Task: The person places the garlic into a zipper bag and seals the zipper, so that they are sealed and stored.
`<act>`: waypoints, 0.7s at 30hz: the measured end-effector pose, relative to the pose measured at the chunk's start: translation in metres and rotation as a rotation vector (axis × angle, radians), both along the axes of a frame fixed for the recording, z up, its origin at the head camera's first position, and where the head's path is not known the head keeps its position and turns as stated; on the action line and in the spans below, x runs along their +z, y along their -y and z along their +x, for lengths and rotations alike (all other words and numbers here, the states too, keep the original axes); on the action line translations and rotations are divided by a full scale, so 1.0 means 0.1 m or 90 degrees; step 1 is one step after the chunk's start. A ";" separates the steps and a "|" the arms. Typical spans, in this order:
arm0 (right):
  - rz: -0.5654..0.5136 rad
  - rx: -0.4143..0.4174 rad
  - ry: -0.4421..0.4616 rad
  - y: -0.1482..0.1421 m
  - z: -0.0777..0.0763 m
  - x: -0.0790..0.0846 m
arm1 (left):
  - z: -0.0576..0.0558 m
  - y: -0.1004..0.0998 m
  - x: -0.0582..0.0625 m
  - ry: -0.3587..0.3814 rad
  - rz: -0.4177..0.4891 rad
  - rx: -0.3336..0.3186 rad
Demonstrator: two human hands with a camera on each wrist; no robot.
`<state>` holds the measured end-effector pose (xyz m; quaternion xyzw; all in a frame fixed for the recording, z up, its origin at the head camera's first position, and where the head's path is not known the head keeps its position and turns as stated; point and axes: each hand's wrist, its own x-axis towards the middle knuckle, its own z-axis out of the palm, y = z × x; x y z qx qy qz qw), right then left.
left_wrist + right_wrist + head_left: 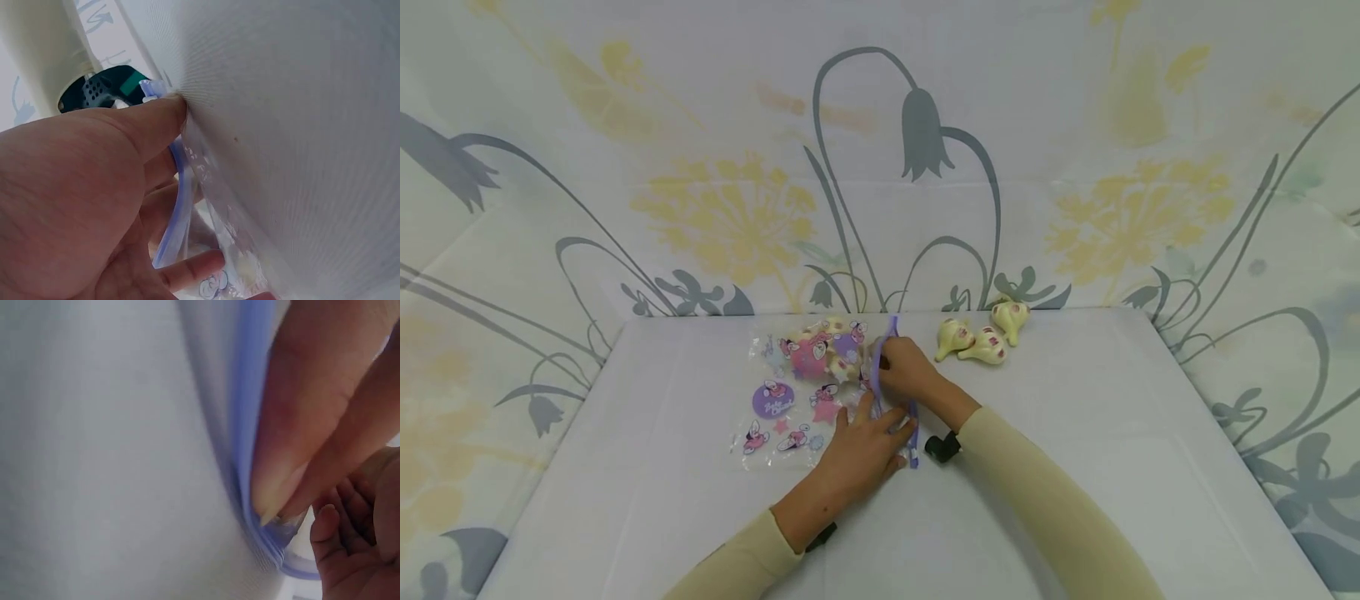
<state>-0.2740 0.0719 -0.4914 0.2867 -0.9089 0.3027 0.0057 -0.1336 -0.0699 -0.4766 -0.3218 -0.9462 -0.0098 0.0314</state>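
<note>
A clear zip bag (808, 425) with pink and purple cartoon prints lies flat, its purple zip edge (181, 206) to the right. Several cream garlic-bulb-shaped pieces (842, 367) show through its upper part. My left hand (861, 450) rests on the bag's lower right side with fingers spread across the zip edge; its thumb (165, 115) touches that edge. At the bag's mouth, my right hand (910, 371) has its fingertips (272, 503) together on clear plastic beside the purple edge. Part of these fingers is hidden behind the edge in the head view.
Three more garlic-shaped pieces, one of them a bulb (1010, 319) near the back edge, lie to the right of the bag. The white table (1112, 467) meets a floral cloth backdrop (1022, 208) at the back and sides.
</note>
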 end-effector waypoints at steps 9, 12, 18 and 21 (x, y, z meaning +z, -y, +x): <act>-0.025 0.020 0.029 -0.15 0.09 -0.03 | 0.03 0.00 0.01 0.010 0.006 0.009; -0.061 0.020 0.057 -0.24 0.13 -0.02 | 0.04 -0.01 0.01 0.010 -0.002 0.013; -0.130 -0.007 0.066 -0.43 0.26 0.06 | 0.03 -0.01 -0.01 0.007 -0.012 0.018; -0.157 -0.043 0.063 -0.55 0.33 0.14 | 0.02 -0.02 -0.02 0.018 -0.012 0.024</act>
